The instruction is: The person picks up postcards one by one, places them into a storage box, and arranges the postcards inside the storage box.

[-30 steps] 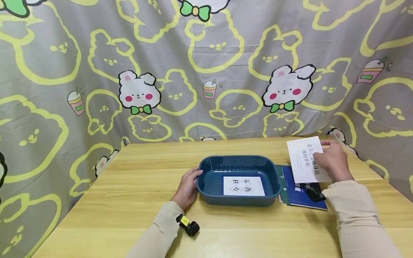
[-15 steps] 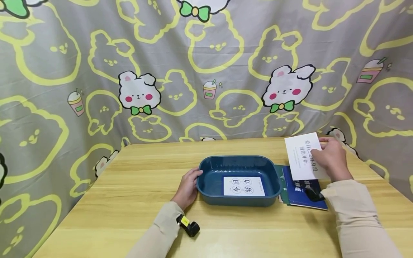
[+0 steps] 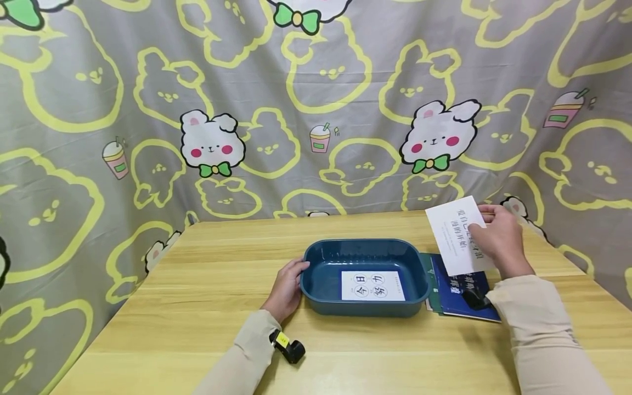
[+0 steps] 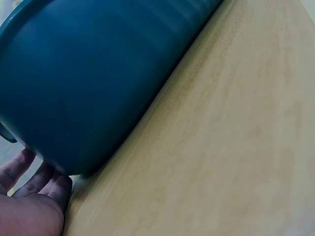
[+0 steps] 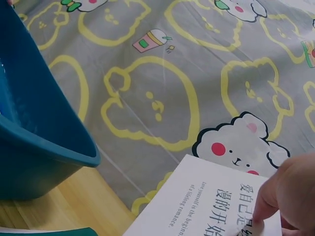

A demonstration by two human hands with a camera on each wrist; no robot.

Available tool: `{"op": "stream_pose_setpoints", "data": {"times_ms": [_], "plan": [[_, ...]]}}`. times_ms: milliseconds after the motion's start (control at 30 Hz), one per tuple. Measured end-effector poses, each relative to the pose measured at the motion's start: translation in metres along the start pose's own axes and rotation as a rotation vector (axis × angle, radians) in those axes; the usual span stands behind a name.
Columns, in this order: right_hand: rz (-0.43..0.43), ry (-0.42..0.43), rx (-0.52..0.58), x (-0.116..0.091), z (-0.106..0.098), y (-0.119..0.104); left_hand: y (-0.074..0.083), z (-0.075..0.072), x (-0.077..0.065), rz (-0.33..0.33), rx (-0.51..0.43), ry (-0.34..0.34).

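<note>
My right hand [image 3: 504, 238] pinches a white card [image 3: 455, 237] printed with Chinese characters, thumb on its face. In the right wrist view the card [image 5: 197, 201] also carries small English lines. The card is held tilted above a blue booklet [image 3: 466, 307], which lies partly over a green one [image 3: 434, 299]. A dark teal plastic basin [image 3: 365, 308] stands left of them. Inside it lies a white card with a blue edge [image 3: 372, 285]. My left hand [image 3: 286, 288] holds the basin's left end at the rim; in the left wrist view, fingers [image 4: 37, 184] touch its outer wall.
Everything stands on a wooden table [image 3: 222, 307]. A grey curtain [image 3: 276, 71] with cartoon bears hangs along the back and sides. Each wrist wears a small black camera, such as the left camera [image 3: 294, 351].
My right hand has lifted the white card slightly and moved it left, toward the basin; the card has tilted more. The left hand and basin have stayed put.
</note>
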State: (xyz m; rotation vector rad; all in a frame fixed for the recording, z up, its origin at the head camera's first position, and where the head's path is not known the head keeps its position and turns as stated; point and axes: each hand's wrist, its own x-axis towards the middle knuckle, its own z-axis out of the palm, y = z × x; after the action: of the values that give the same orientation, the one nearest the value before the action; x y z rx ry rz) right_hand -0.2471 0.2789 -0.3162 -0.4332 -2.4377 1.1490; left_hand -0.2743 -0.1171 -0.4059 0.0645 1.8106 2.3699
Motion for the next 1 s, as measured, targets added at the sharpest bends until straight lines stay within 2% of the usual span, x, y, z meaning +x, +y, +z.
{"op": "stream_pose_setpoints", "data": {"times_ms": [467,1000], "plan": [[-0.011,0.039,0.037,-0.004,0.005,-0.009,0.0,0.001,0.0,0.012,0.008,0.001],[-0.062,0.074,0.047,-0.008,0.006,-0.018,0.001,0.001,-0.001,0.003,0.007,-0.003]]}}
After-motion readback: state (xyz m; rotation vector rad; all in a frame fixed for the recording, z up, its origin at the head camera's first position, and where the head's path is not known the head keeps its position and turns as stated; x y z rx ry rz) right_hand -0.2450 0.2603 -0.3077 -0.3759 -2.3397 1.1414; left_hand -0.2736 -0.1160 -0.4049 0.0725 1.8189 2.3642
